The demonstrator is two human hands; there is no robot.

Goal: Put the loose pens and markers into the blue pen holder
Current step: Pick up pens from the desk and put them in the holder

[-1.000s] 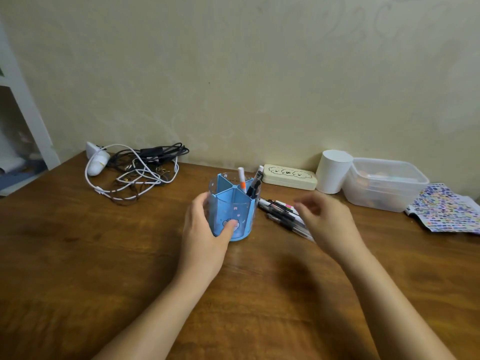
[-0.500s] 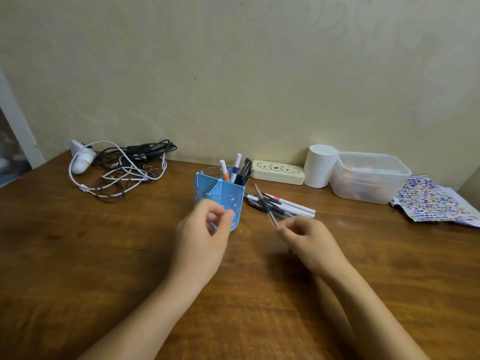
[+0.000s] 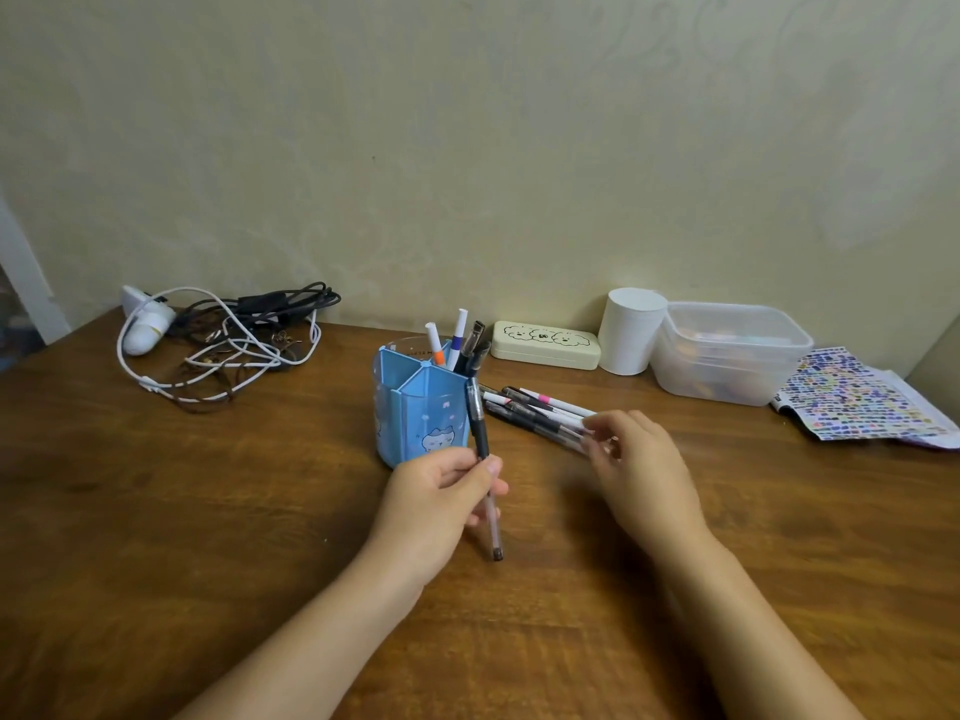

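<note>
left hand (image 3: 441, 504): pinched black pen (image 3: 480, 433) before blue pen holder (image 3: 421, 413) | right hand (image 3: 636, 467): fingers loosely curled over loose pens (image 3: 535, 410), grip unclear

- A wooden table (image 3: 156, 537), dark brown with a visible grain, fills the near half of the scene.
- A pale cream wall (image 3: 467, 148) with a faint swirling pattern rises directly behind the table's far edge.
- A white upright frame (image 3: 23, 272) stands at far left.
- Soft, even light; shadows are faint.
</note>
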